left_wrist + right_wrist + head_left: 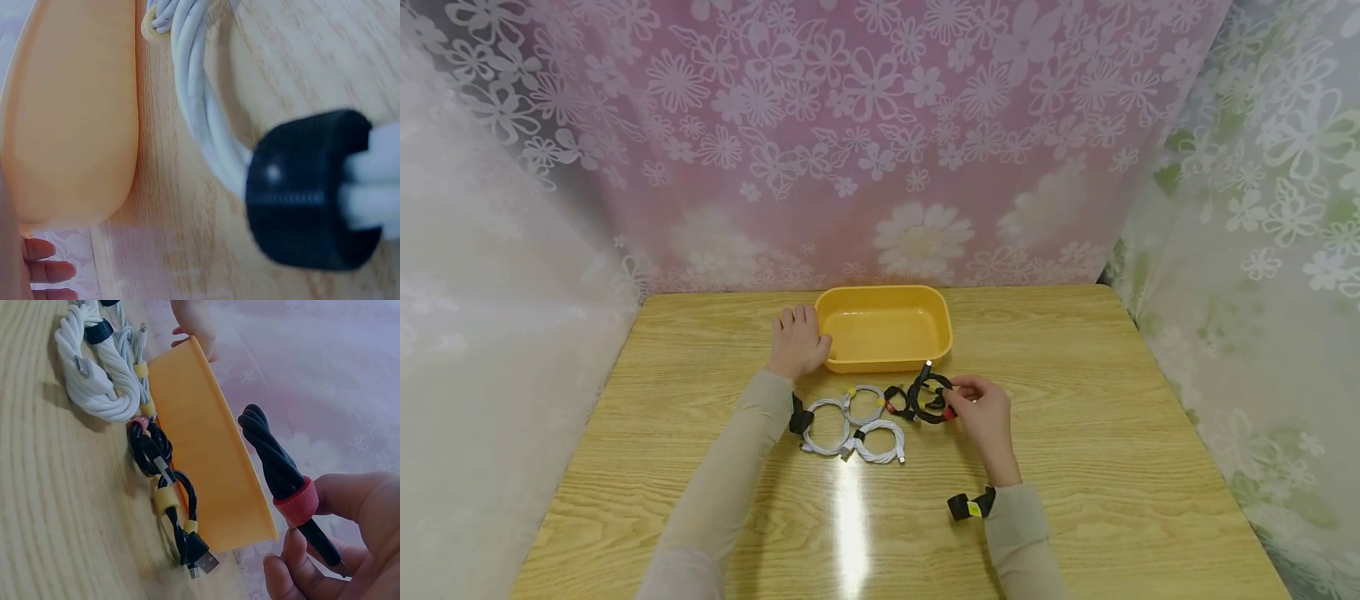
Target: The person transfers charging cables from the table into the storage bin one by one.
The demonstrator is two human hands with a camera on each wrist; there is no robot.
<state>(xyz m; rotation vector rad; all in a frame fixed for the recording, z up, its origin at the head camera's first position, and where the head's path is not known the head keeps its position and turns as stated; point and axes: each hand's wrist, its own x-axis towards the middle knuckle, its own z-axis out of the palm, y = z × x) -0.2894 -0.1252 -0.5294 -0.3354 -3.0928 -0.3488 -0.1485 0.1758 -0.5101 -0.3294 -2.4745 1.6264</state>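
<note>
Pinching a black coiled cable (275,456) at its red tie (297,503): right hand (985,417), thumb and fingers drawn close, coil held clear of the table (1112,433), five o'clock from yellow bin (883,367). Left hand (796,343) at bin's nine o'clock, gripping rim, thumb over it. White coils (115,403): six to seven o'clock.

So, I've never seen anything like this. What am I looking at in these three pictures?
No machine is working here, just a person's bare left hand and right hand. The wide picture comes from a camera on the head; the two close-ups come from wrist cameras. On the wooden table is a yellow bin, with three white coiled cables and two black ones in front. The left hand rests against the bin's left end. The right hand's fingers hold another black coiled cable, bound with a red strap.
</note>
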